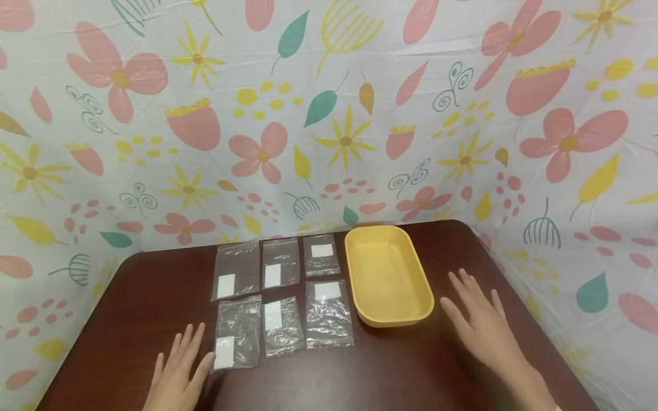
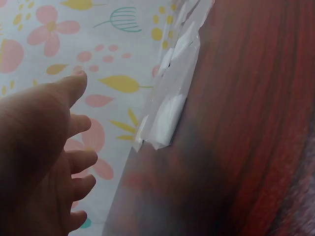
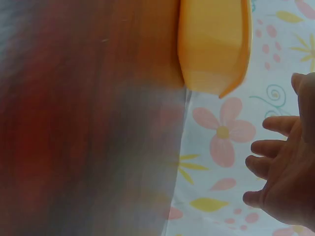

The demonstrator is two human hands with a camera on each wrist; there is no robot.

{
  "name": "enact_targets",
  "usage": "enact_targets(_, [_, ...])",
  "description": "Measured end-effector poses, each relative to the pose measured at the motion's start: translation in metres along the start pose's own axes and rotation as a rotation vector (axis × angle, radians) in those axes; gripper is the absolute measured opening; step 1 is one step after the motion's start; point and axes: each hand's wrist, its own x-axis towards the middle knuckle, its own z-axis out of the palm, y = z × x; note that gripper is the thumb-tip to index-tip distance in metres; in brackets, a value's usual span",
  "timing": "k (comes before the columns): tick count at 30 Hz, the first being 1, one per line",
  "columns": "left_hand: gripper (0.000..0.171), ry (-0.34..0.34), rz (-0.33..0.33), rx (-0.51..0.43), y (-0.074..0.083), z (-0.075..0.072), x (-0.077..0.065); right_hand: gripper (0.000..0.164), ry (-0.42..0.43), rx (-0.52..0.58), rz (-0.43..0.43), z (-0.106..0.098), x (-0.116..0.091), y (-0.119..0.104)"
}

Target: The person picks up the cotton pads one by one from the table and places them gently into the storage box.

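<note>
Several clear plastic zip bags with white labels lie in two rows on the dark wooden table. My left hand [image 1: 178, 371] is spread beside the front left bag [image 1: 238, 334], its fingers extended and holding nothing. In the left wrist view the same hand [image 2: 44, 157] is apart from the bags [image 2: 172, 93]. To the right of the bags stands a yellow plastic tub [image 1: 390, 279] with nothing visible inside. My right hand [image 1: 480, 325], fingers spread and holding nothing, is right of the tub. The right wrist view shows this hand [image 3: 280, 162] apart from the tub [image 3: 214, 49].
The dark reddish-brown table [image 1: 380, 371] has rounded far corners. Behind it and along its sides hangs a white cloth [image 1: 288, 74] printed with pink flowers and yellow and green leaves. Other bags [image 1: 330, 314] lie close to the tub's left side.
</note>
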Motion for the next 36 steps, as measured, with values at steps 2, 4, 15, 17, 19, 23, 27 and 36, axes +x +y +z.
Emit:
enact_targets(2, [0.074,0.004,0.012,-0.013,0.002,0.002,0.000,0.059,0.001,0.043,0.000,0.002,0.007,-0.001])
enact_targets(4, [0.073,0.023,0.033,-0.018,0.005,0.005,0.001,0.059,-0.004,0.090,0.003,0.005,0.013,-0.002])
enact_targets(15, [0.070,0.032,0.124,-0.092,0.011,0.027,0.006,0.059,-0.024,0.342,0.151,0.025,0.054,-0.006])
enact_targets(17, [0.069,0.038,0.140,-0.095,0.010,0.030,0.006,0.059,-0.013,0.380,0.170,0.028,0.062,-0.009])
enact_targets(19, [0.068,0.037,0.151,-0.099,0.010,0.032,0.006,0.059,-0.005,0.403,0.175,0.032,0.069,-0.012])
enact_targets(23, [0.066,0.027,0.161,-0.110,0.010,0.035,0.008,0.059,-0.009,0.407,0.154,0.039,0.081,-0.018])
enact_targets(27, [0.065,0.009,0.154,-0.106,0.009,0.038,0.008,0.057,-0.017,0.382,0.101,0.046,0.085,-0.021])
enact_targets(36, [0.061,0.012,0.157,-0.018,0.005,0.043,0.003,0.060,-0.059,0.319,0.043,0.061,0.078,-0.019])
